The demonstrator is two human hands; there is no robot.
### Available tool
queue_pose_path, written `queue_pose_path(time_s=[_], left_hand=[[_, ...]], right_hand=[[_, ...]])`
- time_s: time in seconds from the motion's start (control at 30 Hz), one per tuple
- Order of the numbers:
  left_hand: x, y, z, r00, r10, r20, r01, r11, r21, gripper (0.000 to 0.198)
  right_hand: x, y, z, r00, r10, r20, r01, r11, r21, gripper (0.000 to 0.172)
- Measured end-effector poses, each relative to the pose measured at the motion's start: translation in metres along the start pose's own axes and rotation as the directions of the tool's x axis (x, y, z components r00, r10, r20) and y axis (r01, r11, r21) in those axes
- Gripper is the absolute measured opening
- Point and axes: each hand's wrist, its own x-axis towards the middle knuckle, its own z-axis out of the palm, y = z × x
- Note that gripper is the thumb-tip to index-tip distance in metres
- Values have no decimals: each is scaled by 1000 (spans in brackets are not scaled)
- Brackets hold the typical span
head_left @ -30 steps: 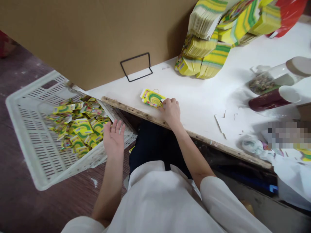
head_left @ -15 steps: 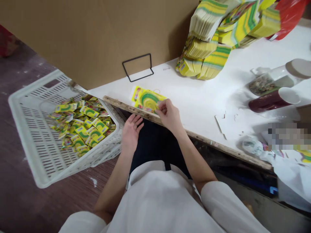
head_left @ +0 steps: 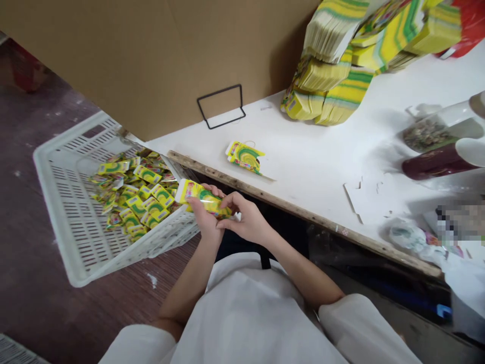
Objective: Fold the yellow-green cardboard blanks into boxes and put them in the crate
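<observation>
A white table (head_left: 314, 156) runs slantwise from the far left to the near right, its near edge a worn strip of wood (head_left: 295, 208) dotted with small holes. Dark reddish-brown floor (head_left: 113, 303) shows at the left, flecked with white scraps. A tall brown carton (head_left: 125, 60) stands upright along the far side and blocks the view behind it.

The box (head_left: 199, 193), yellow and green, is off the table, just in front of its edge. The left hand (head_left: 206, 220) wraps round it, thumb on the near side; the right hand (head_left: 248, 218) pinches its right end between thumb and forefinger.

A second box (head_left: 244, 155) lies on the table, with a black wire stand (head_left: 227, 122) beyond it against the carton. To the left, a white slotted basket (head_left: 53, 220) holds a heap of packs (head_left: 142, 202); its far corner is tucked behind the carton.

Stacks (head_left: 337, 96) of flat yellow and green card rise at the far right, by red plastic (head_left: 472, 25). Nearer, a maroon cup (head_left: 435, 164) lies beside a jar (head_left: 435, 129), then crumpled plastic (head_left: 407, 237).
</observation>
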Motion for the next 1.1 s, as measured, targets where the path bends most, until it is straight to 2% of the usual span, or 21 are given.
queue_pose_path(time_s=[0.1,0.17,0.3,0.4,0.53,0.6,0.67,0.73,0.77,0.8,0.87,0.93,0.97,1.0,1.1], left_hand=[[-5,-6,-10,996,-52,71,44,992,121,58],[-6,-8,-15,997,-41,62,29,984,175,48],[-5,-11,-21,995,59,-78,-43,981,188,37],[2,-6,-24,996,15,-92,3,982,191,43],[20,17,-33,995,-76,64,58,966,252,73],[26,31,-37,986,-26,164,-32,940,340,78],[27,42,-38,949,1,315,-163,856,490,76],[22,46,-36,877,-100,470,-265,716,646,85],[18,46,-34,848,-161,505,-295,647,703,87],[14,44,-32,839,-200,506,-310,589,747,84],[7,38,-29,859,-197,472,-315,522,793,69],[1,31,-27,875,-140,464,-346,490,800,66],[-1,28,-27,867,-117,484,-379,475,794,69],[-3,24,-28,851,-98,517,-421,462,781,74],[-7,15,-28,763,-45,645,-568,429,702,80]], right_hand=[[1,7,-8,995,62,-80,-55,995,88,47],[0,6,-12,994,63,-88,-57,996,63,43],[-1,-4,-17,994,-46,-94,27,980,-199,15],[-1,-14,-27,988,-129,-89,93,937,-336,12],[0,-28,-46,959,-267,-91,176,819,-545,22],[-1,-33,-50,952,-305,-26,215,727,-652,29],[-2,-34,-47,949,-302,93,281,671,-686,34],[-4,-32,-41,939,-289,188,338,667,-664,35],[-4,-30,-37,940,-288,184,336,678,-654,34],[-5,-28,-35,947,-296,128,306,699,-646,33],[-6,-20,-32,945,-310,-110,188,783,-593,44],[-5,-11,-31,919,-238,-315,91,904,-418,65],[-4,-7,-31,920,-171,-353,64,953,-297,69],[-3,-4,-30,935,-92,-344,32,984,-176,66],[0,-1,-26,976,108,-188,-94,992,79,48]])
